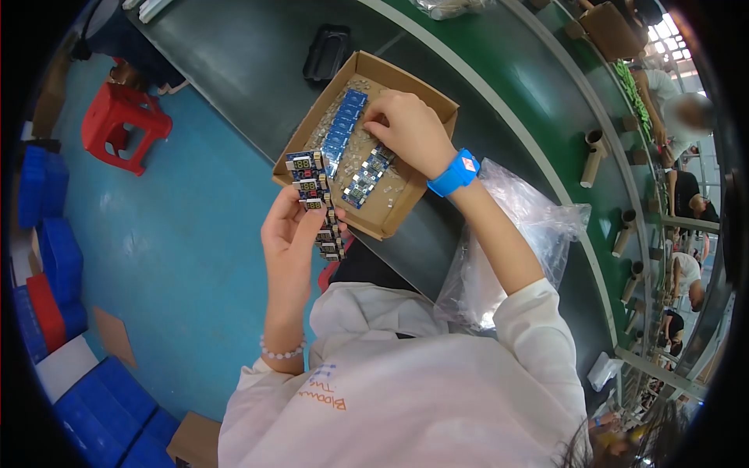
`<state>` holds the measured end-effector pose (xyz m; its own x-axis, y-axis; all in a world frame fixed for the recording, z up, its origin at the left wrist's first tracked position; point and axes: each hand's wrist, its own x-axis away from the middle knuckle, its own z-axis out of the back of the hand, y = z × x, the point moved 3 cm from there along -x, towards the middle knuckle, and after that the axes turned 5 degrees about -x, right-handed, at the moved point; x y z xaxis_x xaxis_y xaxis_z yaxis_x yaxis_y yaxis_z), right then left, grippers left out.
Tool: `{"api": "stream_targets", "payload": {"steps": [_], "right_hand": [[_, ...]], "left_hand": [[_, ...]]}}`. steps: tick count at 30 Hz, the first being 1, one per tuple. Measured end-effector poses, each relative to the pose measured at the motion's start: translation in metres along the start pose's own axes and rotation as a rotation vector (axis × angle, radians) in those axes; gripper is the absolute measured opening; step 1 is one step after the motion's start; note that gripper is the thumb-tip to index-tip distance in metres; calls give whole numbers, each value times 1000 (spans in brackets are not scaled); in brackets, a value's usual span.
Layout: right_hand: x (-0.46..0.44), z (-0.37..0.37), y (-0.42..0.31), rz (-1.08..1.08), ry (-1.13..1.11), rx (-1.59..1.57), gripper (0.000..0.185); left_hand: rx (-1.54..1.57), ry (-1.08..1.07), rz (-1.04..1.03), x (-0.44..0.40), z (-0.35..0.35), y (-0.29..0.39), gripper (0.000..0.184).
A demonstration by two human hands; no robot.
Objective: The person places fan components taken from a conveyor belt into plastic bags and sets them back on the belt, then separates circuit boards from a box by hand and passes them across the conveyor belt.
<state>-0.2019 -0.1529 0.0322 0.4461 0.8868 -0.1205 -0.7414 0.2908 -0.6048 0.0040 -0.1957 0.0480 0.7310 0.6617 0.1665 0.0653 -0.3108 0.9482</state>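
Observation:
My left hand (287,234) is closed around a strip of circuit boards (303,164) with small digit displays, held upright over the near left edge of a cardboard box (413,212). My right hand (413,132) reaches inside the box, its thumb and fingers pinched together; whatever they hold, if anything, is too small to make out. Just left of these fingertips lies a blue circuit-board strip (342,127). Below my right hand, another strip with mounted components (367,179) rests on the box floor. Small clear bits (317,137) are scattered around both strips.
A black plastic tray (327,53) lies on the dark table beyond the box. Clear plastic bags (507,242) are bunched under my right forearm. A green conveyor (538,117) curves along the right, with people beyond it. A red stool (125,125) stands on the floor at left.

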Motion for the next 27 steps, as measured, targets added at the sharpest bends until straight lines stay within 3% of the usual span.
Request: {"api": "stream_targets", "payload": {"steps": [9,13,17,19,25,27], "right_hand": [[-3,-10,-8,109,34,275,9],[-5,-3,-3,1,-77,164,10],[-11,4,-1,228,1,136,8],[-14,4,-7,479,-171,161,8],[-22,1,5,529,-297,323,11],[-26,2,9,489,-270,236,10]], "left_hand": [[26,11,36,-1,1,-4,21],[27,30,33,-2,4,0,22],[6,26,43,-2,8,-1,23],[5,29,53,-3,9,3,23],[11,35,43,0,9,-3,23],[10,35,44,-1,9,-2,23]]}}
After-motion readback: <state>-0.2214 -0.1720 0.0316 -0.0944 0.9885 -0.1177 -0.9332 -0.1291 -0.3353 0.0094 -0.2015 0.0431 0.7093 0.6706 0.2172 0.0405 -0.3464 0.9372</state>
